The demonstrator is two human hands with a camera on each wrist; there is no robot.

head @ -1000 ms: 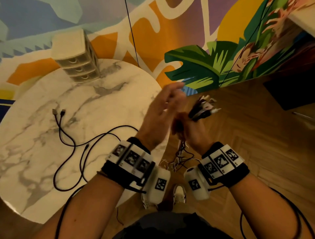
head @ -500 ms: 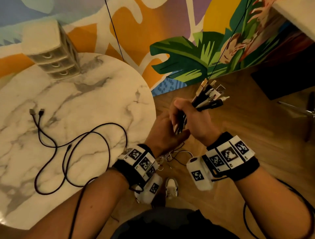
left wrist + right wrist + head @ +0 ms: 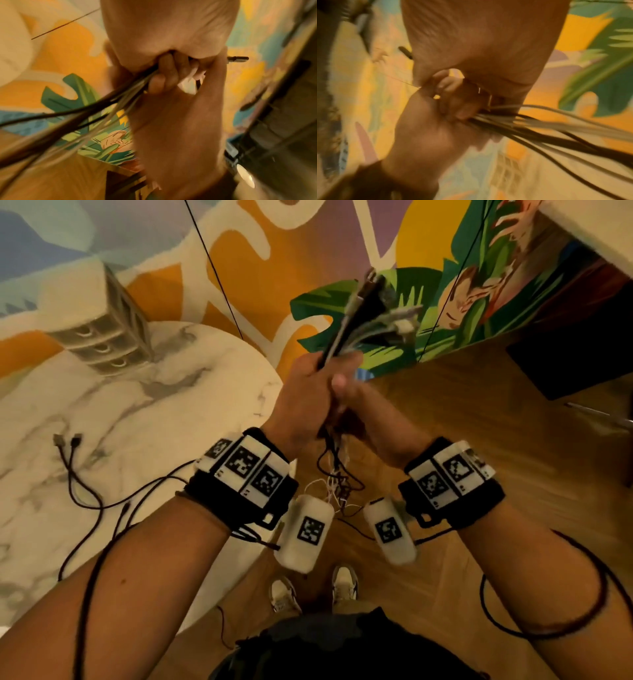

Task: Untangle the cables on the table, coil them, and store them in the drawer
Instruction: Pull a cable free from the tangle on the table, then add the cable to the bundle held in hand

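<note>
We clench both hands, left hand (image 3: pixel 301 398) and right hand (image 3: pixel 363 412), around one black-and-white cable bundle (image 3: pixel 363 316), now raised higher; plugs fan above our grip.

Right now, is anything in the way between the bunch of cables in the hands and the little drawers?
Nothing visible blocks the way. Both hands, left hand and right hand, grip the cable bundle beside the table. Bare marble lies before the drawer unit, whose drawers look closed.
</note>
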